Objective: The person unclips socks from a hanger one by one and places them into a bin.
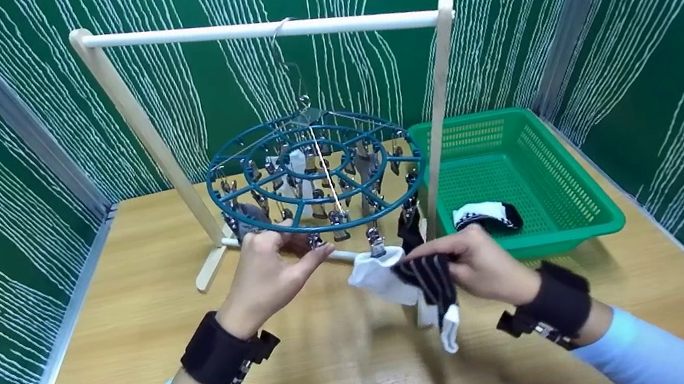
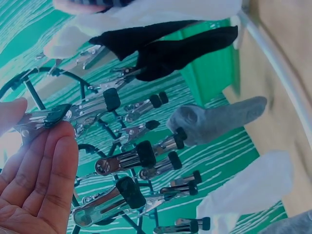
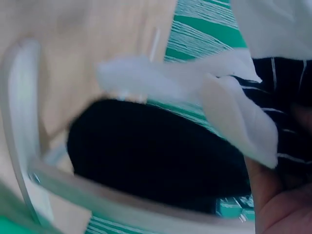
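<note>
My left hand [image 1: 269, 274] pinches a metal clip [image 2: 46, 117] at the near rim of a round blue-green clip hanger [image 1: 323, 227]. Dangling from my right hand [image 1: 485, 265] is a black striped sock [image 1: 428, 277] with a white toe, gripped at its upper end. Just left of it, a white sock [image 1: 385, 277] hangs from a neighbouring clip and partly overlaps the striped one. A black sock [image 2: 183, 56] is clipped on the right side of the hanger. Grey and white socks hang farther round, as the left wrist view shows.
The hanger hooks over the white bar [image 1: 350, 21] of a wooden stand [image 1: 135, 121] on the table [image 1: 156, 355]. To the right is a green basket [image 1: 558, 187] with a black-and-white sock [image 1: 484, 215] inside. Green walls with white streaks enclose the table.
</note>
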Tool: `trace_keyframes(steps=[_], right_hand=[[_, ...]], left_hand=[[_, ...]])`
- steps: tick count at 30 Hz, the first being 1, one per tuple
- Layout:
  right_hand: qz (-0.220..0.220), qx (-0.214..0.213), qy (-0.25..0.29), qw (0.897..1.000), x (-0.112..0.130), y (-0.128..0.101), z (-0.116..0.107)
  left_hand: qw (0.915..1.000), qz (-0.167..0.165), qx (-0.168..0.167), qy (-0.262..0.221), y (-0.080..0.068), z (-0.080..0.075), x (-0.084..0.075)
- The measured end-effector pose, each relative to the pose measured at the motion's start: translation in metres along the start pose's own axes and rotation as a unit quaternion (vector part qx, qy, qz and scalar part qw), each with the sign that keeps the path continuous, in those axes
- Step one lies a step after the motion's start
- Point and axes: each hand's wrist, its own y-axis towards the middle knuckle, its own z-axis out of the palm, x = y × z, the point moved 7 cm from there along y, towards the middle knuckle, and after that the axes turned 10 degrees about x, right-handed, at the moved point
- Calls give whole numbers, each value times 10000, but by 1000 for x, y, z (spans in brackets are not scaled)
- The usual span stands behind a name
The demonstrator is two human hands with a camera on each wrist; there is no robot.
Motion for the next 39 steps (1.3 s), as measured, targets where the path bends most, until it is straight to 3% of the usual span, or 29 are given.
trace_keyframes(steps=[7, 13, 16, 27, 39], right_hand=[[-68, -343, 259, 9991, 16, -5, -43], [-526, -855, 41, 9949, 30, -7, -82], [-503, -1098, -221, 9924, 32, -8, -101], [982, -1606, -1204, 9747, 1, -2, -154], [2470, -908, -2148, 9405, -60, 16, -185]], left_hand=[[10000, -55, 64, -38, 1, 1, 2], [10000, -55, 3, 59, 0, 1, 2], [9999, -65, -7, 76, 0, 1, 2], [9999, -103, 35, -39, 1, 1, 4], [9999, -131, 11, -78, 2, 1, 4]])
